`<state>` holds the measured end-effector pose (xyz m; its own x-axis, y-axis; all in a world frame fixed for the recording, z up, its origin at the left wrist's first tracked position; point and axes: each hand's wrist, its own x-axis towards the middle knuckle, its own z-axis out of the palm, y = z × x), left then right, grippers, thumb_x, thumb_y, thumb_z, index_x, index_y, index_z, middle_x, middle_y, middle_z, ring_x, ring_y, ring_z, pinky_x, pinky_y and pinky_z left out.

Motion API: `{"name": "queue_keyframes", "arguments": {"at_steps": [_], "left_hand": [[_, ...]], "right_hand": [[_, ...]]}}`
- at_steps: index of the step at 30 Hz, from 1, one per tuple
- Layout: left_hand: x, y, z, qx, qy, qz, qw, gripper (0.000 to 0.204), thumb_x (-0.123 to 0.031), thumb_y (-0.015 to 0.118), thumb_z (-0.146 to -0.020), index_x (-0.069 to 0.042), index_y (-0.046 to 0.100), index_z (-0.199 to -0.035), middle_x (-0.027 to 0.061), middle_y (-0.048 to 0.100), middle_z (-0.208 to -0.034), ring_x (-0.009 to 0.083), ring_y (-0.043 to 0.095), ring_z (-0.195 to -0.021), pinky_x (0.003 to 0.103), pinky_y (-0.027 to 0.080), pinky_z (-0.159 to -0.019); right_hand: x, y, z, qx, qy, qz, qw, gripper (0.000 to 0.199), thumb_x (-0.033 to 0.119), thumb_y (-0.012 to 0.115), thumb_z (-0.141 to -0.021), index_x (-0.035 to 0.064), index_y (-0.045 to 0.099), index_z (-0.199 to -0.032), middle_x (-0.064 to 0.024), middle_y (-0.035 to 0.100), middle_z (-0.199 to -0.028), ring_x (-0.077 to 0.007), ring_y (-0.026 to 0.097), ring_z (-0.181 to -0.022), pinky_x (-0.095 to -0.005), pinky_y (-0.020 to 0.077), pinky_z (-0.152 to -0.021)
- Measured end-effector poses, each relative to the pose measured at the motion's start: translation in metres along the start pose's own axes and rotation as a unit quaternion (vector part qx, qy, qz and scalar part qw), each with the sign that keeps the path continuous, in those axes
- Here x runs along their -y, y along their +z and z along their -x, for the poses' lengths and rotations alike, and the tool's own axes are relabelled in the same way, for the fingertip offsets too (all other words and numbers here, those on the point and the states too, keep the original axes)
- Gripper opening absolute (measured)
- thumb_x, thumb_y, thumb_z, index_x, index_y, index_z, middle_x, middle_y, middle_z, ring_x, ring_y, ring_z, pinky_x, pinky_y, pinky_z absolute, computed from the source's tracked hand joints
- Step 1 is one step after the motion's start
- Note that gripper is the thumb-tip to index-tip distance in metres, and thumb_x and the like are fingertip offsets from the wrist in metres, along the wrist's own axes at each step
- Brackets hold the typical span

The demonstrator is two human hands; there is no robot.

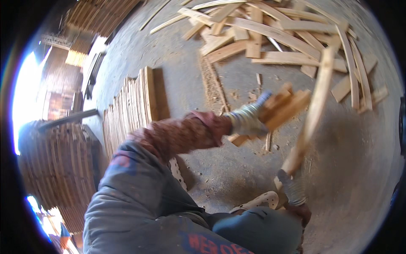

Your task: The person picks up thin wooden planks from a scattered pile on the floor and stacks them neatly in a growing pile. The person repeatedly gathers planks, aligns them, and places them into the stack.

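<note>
My left hand (248,120), in a striped knit glove, is closed on a small bundle of short wooden boards (286,109) in front of me. The boards and hand are smeared by motion, and some of the fingers are hidden. At the lower right, my right hand (292,187), gloved in grey, grips the near end of a long wooden board (318,99). This board slants up and away, its far end overlapping the loose pile of boards (281,36) in the view.
A neat row of upright boards (129,112) stands on the concrete floor left of my arm. Farther left are large stacks of slats (61,163). Sawdust and wood scraps (213,82) litter the floor. My light perforated shoe (260,200) shows below.
</note>
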<state>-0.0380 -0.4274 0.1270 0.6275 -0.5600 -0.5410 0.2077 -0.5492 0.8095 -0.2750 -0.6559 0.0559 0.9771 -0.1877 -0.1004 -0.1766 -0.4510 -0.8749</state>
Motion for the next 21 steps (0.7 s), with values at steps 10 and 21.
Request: {"name": "queue_keyframes", "arguments": {"at_steps": [10,21], "left_hand": [[0.131,-0.196,0.182,-0.372,0.031,0.012,0.928,0.128,-0.013,0.090,-0.076,-0.006,-0.001,-0.166,0.0218,0.023,-0.168,0.0280,0.041,-0.144,0.032,0.039,-0.117],[0.325,-0.160,0.253,-0.301,0.008,0.024,0.953,0.120,-0.026,0.095,-0.071,-0.013,0.023,-0.165,0.0221,0.043,-0.158,0.0342,0.044,-0.144,0.041,0.040,-0.119]], "right_hand": [[0.223,0.184,-0.186,0.412,0.076,-0.069,0.905,0.114,0.066,0.078,-0.082,0.0147,0.021,-0.166,-0.0298,0.038,-0.159,-0.0405,0.040,-0.147,-0.0485,0.0379,-0.119],[0.242,0.471,-0.104,0.248,0.316,-0.334,0.853,0.069,0.021,0.079,-0.091,0.0175,0.042,-0.149,-0.0074,0.064,-0.123,-0.0241,0.065,-0.109,-0.0456,0.0568,-0.094]]}}
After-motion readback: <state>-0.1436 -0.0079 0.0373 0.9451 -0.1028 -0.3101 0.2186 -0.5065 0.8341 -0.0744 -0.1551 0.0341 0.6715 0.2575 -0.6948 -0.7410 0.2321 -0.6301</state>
